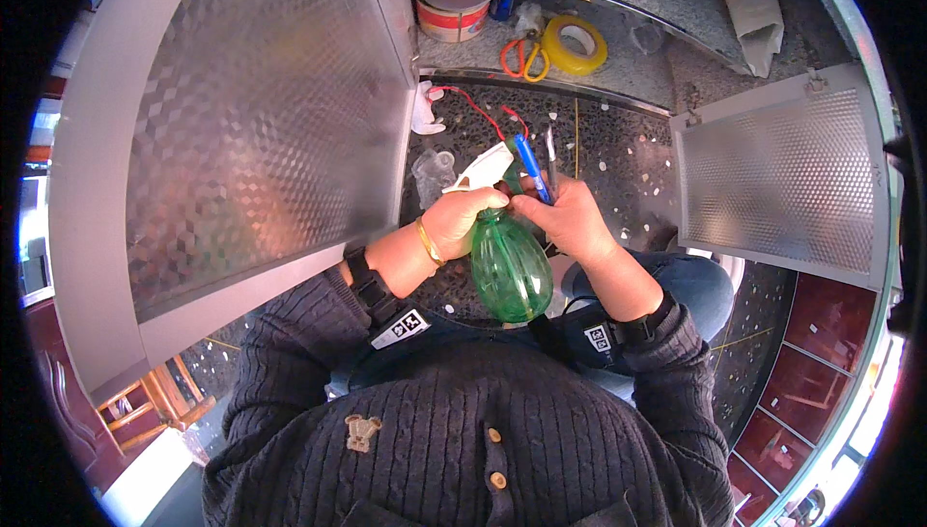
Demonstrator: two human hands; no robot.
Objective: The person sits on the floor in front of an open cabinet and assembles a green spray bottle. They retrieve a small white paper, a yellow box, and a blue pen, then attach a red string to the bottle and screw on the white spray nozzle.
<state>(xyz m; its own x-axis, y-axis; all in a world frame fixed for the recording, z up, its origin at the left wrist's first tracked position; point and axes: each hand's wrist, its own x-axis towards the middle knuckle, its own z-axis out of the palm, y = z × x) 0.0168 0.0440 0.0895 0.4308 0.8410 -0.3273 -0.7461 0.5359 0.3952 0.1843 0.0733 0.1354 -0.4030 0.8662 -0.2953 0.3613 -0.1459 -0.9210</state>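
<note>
A green translucent spray bottle (510, 271) with a white trigger head hangs in front of me, its body pointing down toward my lap. My left hand (462, 220) is closed around the bottle's neck just below the white head. My right hand (570, 218) grips a blue pen and a thin grey tool (534, 168), which stick up beside the spray head. Both hands touch each other at the bottle's top. A gold bangle sits on my left wrist.
An open cabinet lies ahead with two textured grey doors, one (261, 112) left and one (787, 180) right. Its shelf holds a yellow tape roll (575, 44), orange scissors (524, 59) and a round tin (452, 8). Red wires (478, 107) lie on the speckled floor.
</note>
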